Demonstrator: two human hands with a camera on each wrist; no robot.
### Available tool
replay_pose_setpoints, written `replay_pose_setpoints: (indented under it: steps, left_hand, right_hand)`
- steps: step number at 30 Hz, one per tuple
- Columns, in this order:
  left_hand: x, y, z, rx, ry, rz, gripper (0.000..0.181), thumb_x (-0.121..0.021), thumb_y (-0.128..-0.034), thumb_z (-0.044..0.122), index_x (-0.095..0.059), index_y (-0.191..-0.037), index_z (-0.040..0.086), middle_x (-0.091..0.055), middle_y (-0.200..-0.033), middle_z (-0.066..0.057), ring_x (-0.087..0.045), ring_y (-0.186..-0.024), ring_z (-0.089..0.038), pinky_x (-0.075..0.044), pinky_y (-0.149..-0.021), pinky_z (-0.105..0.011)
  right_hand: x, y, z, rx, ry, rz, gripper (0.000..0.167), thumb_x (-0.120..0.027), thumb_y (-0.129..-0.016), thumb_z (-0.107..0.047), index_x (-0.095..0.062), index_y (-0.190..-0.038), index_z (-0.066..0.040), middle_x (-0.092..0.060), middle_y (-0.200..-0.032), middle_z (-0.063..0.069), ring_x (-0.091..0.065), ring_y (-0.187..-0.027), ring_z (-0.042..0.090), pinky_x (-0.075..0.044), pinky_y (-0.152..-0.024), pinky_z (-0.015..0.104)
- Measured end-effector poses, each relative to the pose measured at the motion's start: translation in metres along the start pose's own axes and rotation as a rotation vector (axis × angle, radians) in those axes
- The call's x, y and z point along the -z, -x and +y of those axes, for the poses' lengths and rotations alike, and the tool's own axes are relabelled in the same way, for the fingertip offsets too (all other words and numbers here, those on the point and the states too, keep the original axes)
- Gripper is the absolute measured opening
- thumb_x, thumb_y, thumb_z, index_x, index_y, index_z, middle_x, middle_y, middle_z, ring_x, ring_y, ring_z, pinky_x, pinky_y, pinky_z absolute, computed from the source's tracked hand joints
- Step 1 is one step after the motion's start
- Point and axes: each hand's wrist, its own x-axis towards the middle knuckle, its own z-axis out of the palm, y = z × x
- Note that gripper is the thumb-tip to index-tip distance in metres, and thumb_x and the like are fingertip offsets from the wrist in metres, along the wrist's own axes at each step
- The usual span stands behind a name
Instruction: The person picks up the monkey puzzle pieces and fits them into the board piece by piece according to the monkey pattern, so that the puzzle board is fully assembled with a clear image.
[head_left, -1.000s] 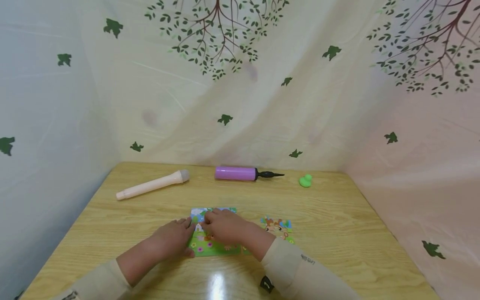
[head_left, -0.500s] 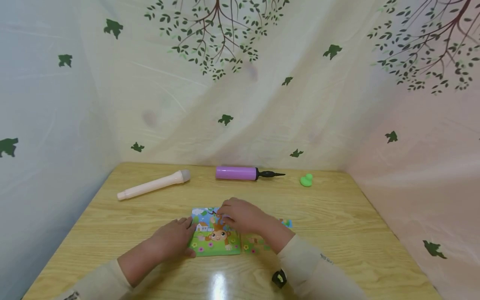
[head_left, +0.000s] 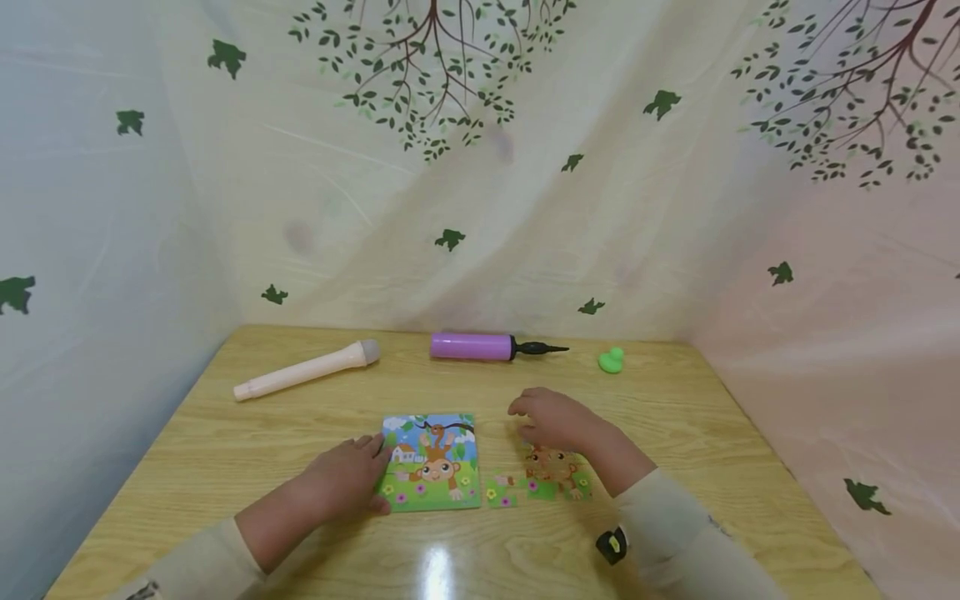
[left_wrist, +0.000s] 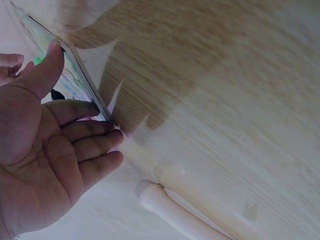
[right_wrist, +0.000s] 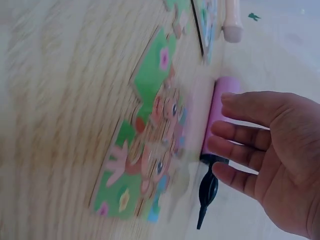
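Away from the picture board (head_left: 431,462) and off to its right: that is where the right hand (head_left: 558,421) has gone since half a second ago, when its fingers covered the upper right corner, and from my remote seat I now see the whole printed monkey hanging from its branch. Left hand (head_left: 345,475) keeps its place at the board's left edge, fingers nearly straight against the side and thumb near the front corner; I read it as touching, without a grip.

On my right wrist view, the right hand's fingers are spread and gently bent, with nothing between them. It hovers over the far side of the joined puzzle pieces (head_left: 551,467), which form part of another monkey's face with flowers and grass below. I find one loose flowered piece (head_left: 501,493) between this group and the board, lying flat and near both.

Farther back on the wooden table (head_left: 675,442), I have a pale microphone-shaped tube (head_left: 303,371) lying at a slant on the left, a purple pump (head_left: 472,347) with its black nozzle (head_left: 540,349) pointing right, and a green toy duck (head_left: 611,361) beyond the nozzle's tip.
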Motion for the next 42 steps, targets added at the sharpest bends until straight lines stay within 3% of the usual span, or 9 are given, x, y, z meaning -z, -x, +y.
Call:
replay_pose_setpoints:
  steps: [8, 13, 24, 30, 42]
  left_hand:
    - [-0.002, -0.001, -0.001, 0.008, 0.009, 0.005, 0.081, -0.073, -0.0843, 0.047, -0.047, -0.14, -0.006, -0.04, -0.15, -0.027, -0.039, -0.138, -0.044, -0.032, -0.116, -0.055]
    - [-0.004, -0.002, -0.002, 0.007, 0.017, 0.005, 0.081, -0.073, -0.0842, 0.046, -0.047, -0.141, -0.006, -0.039, -0.15, -0.027, -0.039, -0.138, -0.044, -0.033, -0.116, -0.055]
    - [-0.003, -0.001, -0.001, 0.013, 0.03, -0.003, 0.082, -0.073, -0.0844, 0.047, -0.046, -0.142, -0.005, -0.038, -0.151, -0.026, -0.038, -0.139, -0.044, -0.032, -0.116, -0.055]
    - [-0.002, 0.0, 0.0, 0.016, 0.041, 0.0, 0.081, -0.073, -0.0844, 0.045, -0.046, -0.141, -0.006, -0.039, -0.151, -0.027, -0.038, -0.139, -0.044, -0.032, -0.117, -0.055]
    - [-0.006, -0.001, -0.001, 0.016, 0.021, 0.003, 0.083, -0.072, -0.0843, 0.049, -0.046, -0.142, -0.005, -0.039, -0.151, -0.026, -0.038, -0.139, -0.044, -0.033, -0.116, -0.055]
  right_hand:
    - [-0.004, 0.015, 0.01, -0.112, -0.059, -0.152, 0.034, -0.074, -0.088, -0.02, -0.065, -0.12, -0.011, -0.059, -0.11, 0.005, -0.054, -0.098, 0.02, -0.052, -0.082, 0.039]
    - [-0.008, 0.021, 0.01, -0.137, -0.081, -0.181, 0.036, -0.074, -0.088, -0.022, -0.062, -0.121, -0.017, -0.054, -0.105, 0.0, -0.047, -0.093, 0.016, -0.049, -0.075, 0.035]
    - [-0.011, 0.022, 0.013, -0.103, -0.04, -0.16, 0.036, -0.074, -0.089, -0.02, -0.062, -0.123, -0.021, -0.055, -0.101, 0.001, -0.048, -0.09, 0.015, -0.048, -0.075, 0.036]
    - [-0.016, 0.019, 0.015, -0.097, -0.014, -0.144, 0.038, -0.073, -0.088, -0.024, -0.061, -0.124, -0.022, -0.05, -0.094, -0.003, -0.045, -0.082, 0.014, -0.044, -0.067, 0.032]
    - [-0.018, 0.009, 0.008, 0.026, 0.058, -0.023, 0.032, -0.068, -0.091, -0.028, -0.063, -0.12, -0.018, -0.048, -0.086, -0.006, -0.043, -0.074, 0.011, -0.04, -0.062, 0.024]
